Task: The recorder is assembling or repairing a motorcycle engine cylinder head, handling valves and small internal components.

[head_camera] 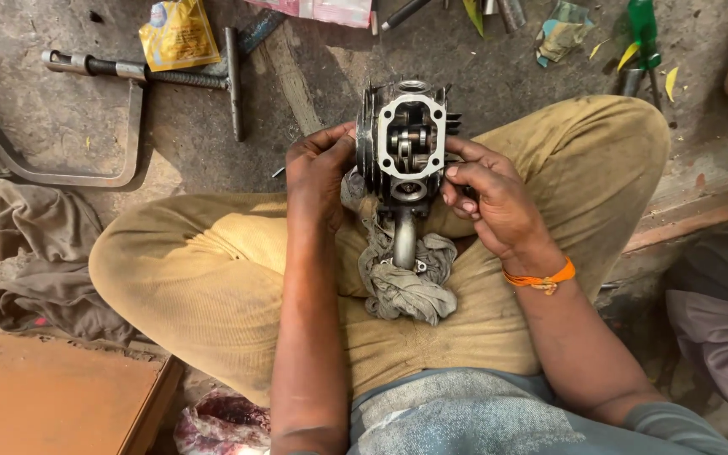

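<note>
Above the crossed legs of a person seated on the floor, an engine part (404, 145) with cooling fins is held upright between both hands. The left hand (318, 173) is pressed against its finned side, the grip closed around the edge; the right hand (490, 195) is pinching the opposite side with thumb and fingertips. A short pipe (404, 238) at its lower end is resting in a grey rag (406, 282) on the lap. The square opening on its face is uncovered, with small inner parts exposed, so the piece appears open and the work unfinished. A T-shaped wrench (212, 72) and a green screwdriver (644, 34) are lying untouched on the concrete floor (61, 109), well apart from the hands.
</note>
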